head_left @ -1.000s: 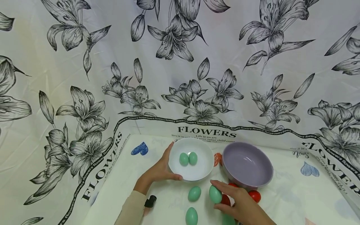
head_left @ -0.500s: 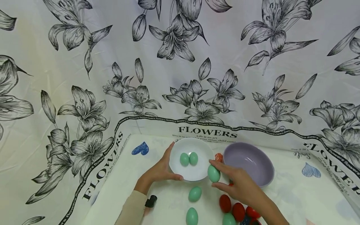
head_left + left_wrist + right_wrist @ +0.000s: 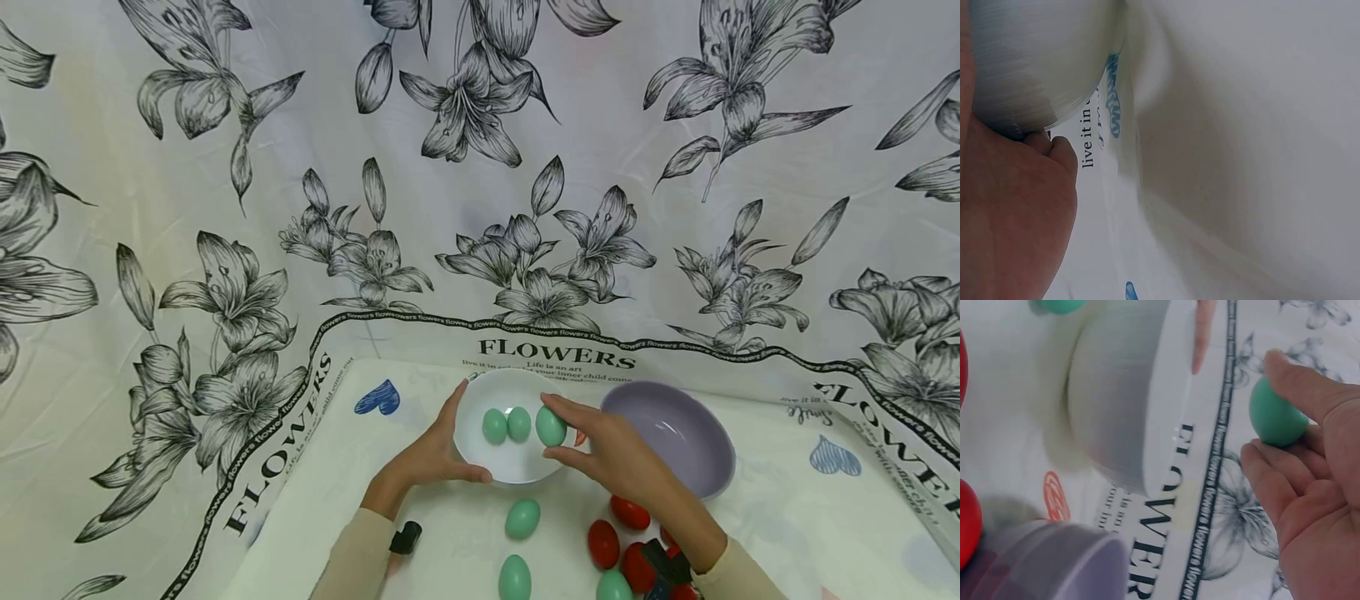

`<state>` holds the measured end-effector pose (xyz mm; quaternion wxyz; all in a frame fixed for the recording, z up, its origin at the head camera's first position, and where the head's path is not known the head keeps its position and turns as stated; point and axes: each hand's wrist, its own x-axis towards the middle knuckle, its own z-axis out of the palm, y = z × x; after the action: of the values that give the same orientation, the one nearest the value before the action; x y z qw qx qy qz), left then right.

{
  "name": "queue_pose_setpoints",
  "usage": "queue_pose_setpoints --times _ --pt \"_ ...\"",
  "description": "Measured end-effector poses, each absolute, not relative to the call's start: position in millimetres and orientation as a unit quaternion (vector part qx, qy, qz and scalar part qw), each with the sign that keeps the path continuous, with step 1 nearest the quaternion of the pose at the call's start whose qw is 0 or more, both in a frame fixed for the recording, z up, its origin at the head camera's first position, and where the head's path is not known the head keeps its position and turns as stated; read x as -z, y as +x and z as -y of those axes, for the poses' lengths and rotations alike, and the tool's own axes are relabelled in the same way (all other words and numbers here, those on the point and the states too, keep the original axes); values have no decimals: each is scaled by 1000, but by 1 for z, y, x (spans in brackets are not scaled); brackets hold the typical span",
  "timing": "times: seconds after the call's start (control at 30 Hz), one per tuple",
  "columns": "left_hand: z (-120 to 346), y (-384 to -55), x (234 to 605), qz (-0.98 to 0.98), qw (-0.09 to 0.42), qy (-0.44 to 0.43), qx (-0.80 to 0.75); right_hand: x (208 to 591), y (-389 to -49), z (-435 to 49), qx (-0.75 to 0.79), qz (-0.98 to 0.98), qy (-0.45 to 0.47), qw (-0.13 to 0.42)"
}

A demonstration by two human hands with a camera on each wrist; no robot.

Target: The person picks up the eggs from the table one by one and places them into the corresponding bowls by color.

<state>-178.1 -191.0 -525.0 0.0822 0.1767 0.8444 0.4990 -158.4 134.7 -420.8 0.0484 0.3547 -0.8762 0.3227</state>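
My left hand (image 3: 431,454) grips the side of a white bowl (image 3: 498,467), thumb along its near side and fingers round the far left. Two green eggs (image 3: 494,426) lie together inside it. My right hand (image 3: 615,446) pinches another green egg (image 3: 551,427) between thumb and fingers, over the right part of the bowl. In the right wrist view the held egg (image 3: 1272,419) is above the bowl's rim. The left wrist view shows the palm against the outer wall of the bowl (image 3: 1041,69).
A purple bowl (image 3: 667,412) stands right of the white one, partly behind my right arm. Green eggs (image 3: 522,519) lie on the tablecloth in front. Several red eggs (image 3: 603,544) sit near the right forearm. A flower-printed cloth (image 3: 540,208) hangs behind.
My right hand has lifted the green egg from the near side of the white bowl, up and left to over its inside. The left hand stays on the bowl.
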Motion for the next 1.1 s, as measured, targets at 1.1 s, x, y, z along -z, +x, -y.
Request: queue_pose_setpoints --times 1.1 --pt "191 -179 529 -840 84 171 -508 462 -210 -93 -214 935 279 -56"
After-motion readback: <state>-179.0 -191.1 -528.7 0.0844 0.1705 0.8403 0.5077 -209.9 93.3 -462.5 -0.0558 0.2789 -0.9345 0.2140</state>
